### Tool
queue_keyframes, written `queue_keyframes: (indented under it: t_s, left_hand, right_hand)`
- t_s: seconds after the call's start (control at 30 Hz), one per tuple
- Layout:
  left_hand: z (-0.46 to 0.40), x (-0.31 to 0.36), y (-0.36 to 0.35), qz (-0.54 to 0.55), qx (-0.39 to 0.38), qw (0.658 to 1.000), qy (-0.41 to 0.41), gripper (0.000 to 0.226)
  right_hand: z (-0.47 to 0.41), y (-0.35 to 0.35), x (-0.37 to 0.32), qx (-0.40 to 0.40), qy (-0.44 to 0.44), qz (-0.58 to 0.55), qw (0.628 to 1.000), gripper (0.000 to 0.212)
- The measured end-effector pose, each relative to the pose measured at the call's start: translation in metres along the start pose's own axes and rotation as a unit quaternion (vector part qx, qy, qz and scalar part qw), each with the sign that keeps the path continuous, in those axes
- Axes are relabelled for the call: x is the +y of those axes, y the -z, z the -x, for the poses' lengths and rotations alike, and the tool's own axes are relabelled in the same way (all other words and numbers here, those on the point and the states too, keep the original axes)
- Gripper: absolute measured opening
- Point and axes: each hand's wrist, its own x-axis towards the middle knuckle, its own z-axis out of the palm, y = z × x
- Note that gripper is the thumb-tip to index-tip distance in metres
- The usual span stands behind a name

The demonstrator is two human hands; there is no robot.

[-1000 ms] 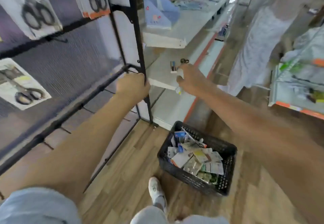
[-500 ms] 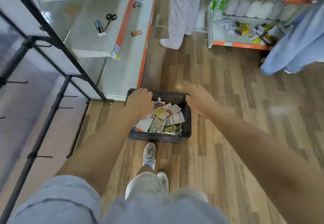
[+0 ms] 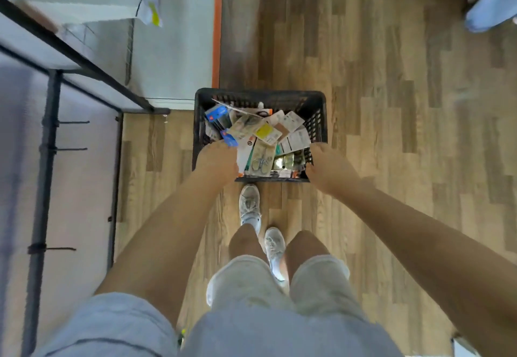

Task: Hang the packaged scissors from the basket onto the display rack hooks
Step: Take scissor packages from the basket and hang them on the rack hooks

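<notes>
The black basket [image 3: 258, 96] stands on the wood floor [image 3: 391, 105], full of packaged scissors [image 3: 261, 158]. The left hand [image 3: 216, 161] is over its near left corner and the right hand [image 3: 328, 166] is at its near right corner; I cannot tell what either hand grasps. The display rack [image 3: 47, 138] with bare hooks [image 3: 72, 122] is at the left.

A shop aisle: black hook rack [image 3: 44, 161], white shelving [image 3: 173, 35], basket [image 3: 260, 98] of packaged goods [image 3: 263, 138].
</notes>
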Motion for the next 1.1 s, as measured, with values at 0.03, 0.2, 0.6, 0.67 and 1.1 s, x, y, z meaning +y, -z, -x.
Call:
queue_keyframes:
  t_s: [0.03,0.2,0.6,0.67,1.1]
  left_hand:
    - [-0.012,-0.002,-0.008,0.007,-0.01,1.0,0.014,0.03]
    - [-0.071,0.002,-0.06,0.086,-0.059,0.994,0.026,0.03]
    - [-0.198,0.022,-0.183,0.121,-0.126,0.983,0.055,0.034]
    - [-0.225,0.015,-0.194,0.121,-0.108,0.985,0.067,0.037]
    - [-0.384,-0.043,-0.223,0.223,0.08,0.953,0.186,0.057]
  right_hand:
    - [-0.009,-0.011,0.002,-0.01,-0.008,-0.006,1.0,0.036]
    - [-0.052,-0.071,0.02,-0.072,-0.036,-0.032,0.996,0.032]
    - [-0.183,-0.216,0.055,-0.171,-0.056,-0.116,0.977,0.029]
    - [-0.21,-0.236,0.053,-0.166,-0.074,-0.158,0.97,0.015]
    - [-0.33,-0.334,0.054,-0.114,-0.252,-0.367,0.888,0.035]
